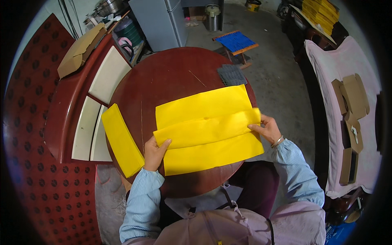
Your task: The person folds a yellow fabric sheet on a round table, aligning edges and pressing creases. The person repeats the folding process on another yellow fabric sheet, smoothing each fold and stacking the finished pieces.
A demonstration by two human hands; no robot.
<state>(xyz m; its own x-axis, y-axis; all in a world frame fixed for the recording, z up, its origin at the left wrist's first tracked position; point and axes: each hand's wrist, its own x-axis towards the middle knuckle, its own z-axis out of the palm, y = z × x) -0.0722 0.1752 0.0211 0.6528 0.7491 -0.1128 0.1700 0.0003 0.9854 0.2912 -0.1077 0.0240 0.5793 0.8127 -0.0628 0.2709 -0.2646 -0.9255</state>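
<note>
A wide yellow cloth lies spread on the round red-brown table. Across its middle runs a raised yellow band; I cannot tell whether it is a fold of the same cloth or a separate piece. At the band's left end, my left hand is closed with the thumb on top. My right hand pinches the other end in the same way. To the left of my left hand, a long folded yellow stack sits at the table's edge.
A grey cloth lies at the table's far right edge. Cream-fronted red furniture adjoins the left side. A blue-topped folding stool stands beyond. At right, cardboard boxes rest on a pink-covered seat, and yellow stacks lie behind.
</note>
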